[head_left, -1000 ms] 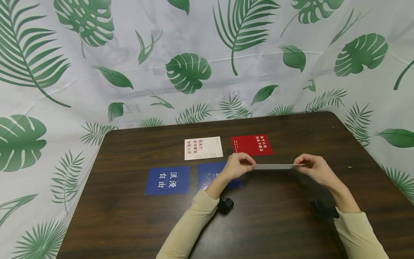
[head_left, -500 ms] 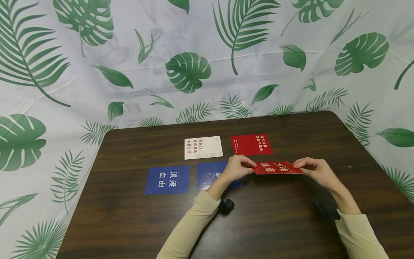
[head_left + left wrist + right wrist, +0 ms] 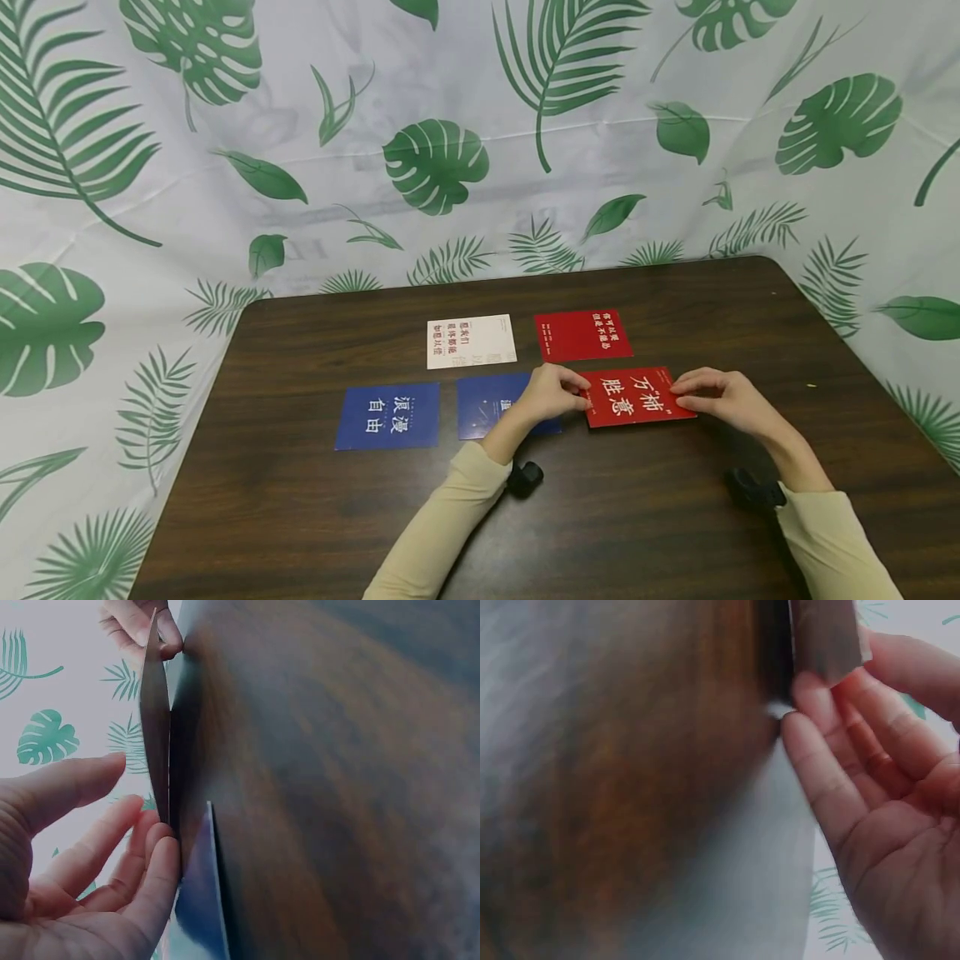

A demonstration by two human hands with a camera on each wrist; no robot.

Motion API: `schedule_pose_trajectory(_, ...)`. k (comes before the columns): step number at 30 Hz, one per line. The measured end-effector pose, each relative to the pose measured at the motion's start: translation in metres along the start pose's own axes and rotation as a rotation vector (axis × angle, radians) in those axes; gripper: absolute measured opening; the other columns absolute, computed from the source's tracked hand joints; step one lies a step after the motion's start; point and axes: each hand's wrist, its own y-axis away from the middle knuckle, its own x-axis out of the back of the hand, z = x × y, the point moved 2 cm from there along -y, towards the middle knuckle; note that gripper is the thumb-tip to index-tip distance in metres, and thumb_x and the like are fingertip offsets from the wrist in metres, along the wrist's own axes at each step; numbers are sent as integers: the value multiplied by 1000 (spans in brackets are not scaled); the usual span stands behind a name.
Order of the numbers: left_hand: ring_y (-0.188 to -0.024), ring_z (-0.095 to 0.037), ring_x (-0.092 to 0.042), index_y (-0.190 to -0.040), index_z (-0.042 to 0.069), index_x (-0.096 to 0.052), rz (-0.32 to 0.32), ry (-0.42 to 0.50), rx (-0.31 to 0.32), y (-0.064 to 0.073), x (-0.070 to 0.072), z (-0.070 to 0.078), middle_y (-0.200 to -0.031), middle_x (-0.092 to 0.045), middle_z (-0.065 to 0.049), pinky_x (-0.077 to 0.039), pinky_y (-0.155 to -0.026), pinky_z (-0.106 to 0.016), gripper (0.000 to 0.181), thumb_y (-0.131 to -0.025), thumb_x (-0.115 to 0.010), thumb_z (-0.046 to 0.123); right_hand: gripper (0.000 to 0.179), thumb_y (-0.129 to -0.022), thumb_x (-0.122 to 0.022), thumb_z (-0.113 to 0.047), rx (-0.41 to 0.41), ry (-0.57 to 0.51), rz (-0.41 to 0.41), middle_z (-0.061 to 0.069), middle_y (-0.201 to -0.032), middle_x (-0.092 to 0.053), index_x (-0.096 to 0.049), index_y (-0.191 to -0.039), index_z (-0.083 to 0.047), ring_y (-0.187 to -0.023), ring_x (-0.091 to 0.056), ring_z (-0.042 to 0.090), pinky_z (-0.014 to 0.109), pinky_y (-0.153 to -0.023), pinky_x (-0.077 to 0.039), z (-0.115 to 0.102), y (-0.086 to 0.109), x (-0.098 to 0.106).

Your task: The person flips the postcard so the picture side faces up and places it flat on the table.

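A red postcard (image 3: 637, 397) with white lettering lies nearly level, face up, close over the dark wooden table (image 3: 585, 533). My left hand (image 3: 547, 393) holds its left edge, and my right hand (image 3: 726, 400) pinches the right edge. Seen edge-on in the left wrist view, the postcard (image 3: 155, 712) meets my left fingertips at its near end. The right wrist view has the end of the postcard (image 3: 829, 637) between my right thumb and fingers. Left of it on the table lies a blue postcard (image 3: 480, 408), partly hidden by my left hand and wrist.
Another blue postcard (image 3: 387, 417) lies farther left. Behind are a white postcard (image 3: 471, 342) and a second red postcard (image 3: 581, 335), both flat on the table. A white curtain (image 3: 450, 250) with green leaves hangs beyond the table's back edge.
The postcard between my hands has tipped from edge-on to nearly level, so its red lettered face now shows fully. Both hands have lowered slightly; the other postcards have stayed put.
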Motion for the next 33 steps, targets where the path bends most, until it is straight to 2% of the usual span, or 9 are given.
schedule_pose_trajectory(5,-69,-8,-64,-93,-1,-74,6,-27,26,-1,0,2,-80,-72,-8,-47,-63,-15,22,-71,-79,4,17,-77,-77,-13,-2,126,-34,9,-101,-65,-75,-93,-8,-90,-51,-2,14,-75,-41,-7,-4,0)
schedule_pose_trajectory(10,-69,-6,-62,-94,0,-74,-3,-46,66,-1,0,3,-81,-72,-6,-47,-63,-16,24,-71,-79,6,20,-74,-78,-7,-11,221,-60,9,-101,-67,-75,-94,-9,-92,-55,14,25,-76,-46,-14,-8,-4)
schedule_pose_trajectory(13,-70,-5,-62,-95,0,-74,-8,-55,77,-1,1,4,-83,-72,-6,-47,-64,-15,26,-70,-80,6,23,-73,-77,-6,-10,240,-77,11,-102,-67,-74,-96,-8,-90,-55,22,30,-75,-46,-17,-11,-7)
schedule_pose_trajectory(20,-73,-6,-63,-97,-1,-73,-18,-48,87,1,2,6,-86,-72,-8,-47,-65,-15,30,-69,-81,6,27,-73,-77,-6,-38,215,-97,9,-93,-64,-72,-100,-6,-72,-47,16,25,-58,-39,-21,-12,-9)
schedule_pose_trajectory(26,-74,-5,-62,-99,-1,-72,-28,-59,84,1,3,7,-89,-72,-7,-47,-66,-15,32,-70,-81,7,31,-74,-78,-8,-41,161,-89,5,-90,-64,-71,-104,-5,-77,-51,14,26,-66,-44,-17,-11,-11)
schedule_pose_trajectory(33,-74,-5,-62,-100,0,-72,-27,-59,79,1,3,4,-88,-72,-6,-47,-66,-15,31,-71,-80,8,33,-77,-75,-6,-46,-2,-75,16,-101,-64,-67,-108,1,-79,-57,9,20,-67,-50,-8,-9,-13)
